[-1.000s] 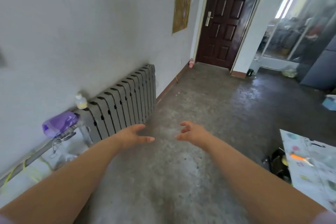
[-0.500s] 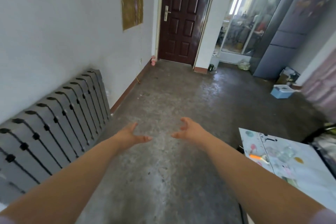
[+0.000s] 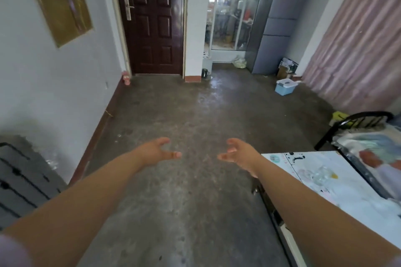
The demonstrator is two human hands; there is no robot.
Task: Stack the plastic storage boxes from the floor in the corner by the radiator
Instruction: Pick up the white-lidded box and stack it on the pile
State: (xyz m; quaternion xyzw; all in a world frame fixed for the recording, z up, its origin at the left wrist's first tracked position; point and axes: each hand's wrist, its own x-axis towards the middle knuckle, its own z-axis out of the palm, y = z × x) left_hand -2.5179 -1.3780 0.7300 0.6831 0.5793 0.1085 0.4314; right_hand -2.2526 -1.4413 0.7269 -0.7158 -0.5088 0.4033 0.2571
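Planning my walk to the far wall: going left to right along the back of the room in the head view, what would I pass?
Brown door → black kettle → glass door → grey fridge → blue storage box → pink curtain.

A bare, mottled grey concrete floor (image 3: 184, 136) is seen across the room. At far right, a light blue plastic storage box (image 3: 285, 86) with a white lid is set on it, near the pink curtain. A small dark kettle (image 3: 204, 73) is stood by the far pillar's base.
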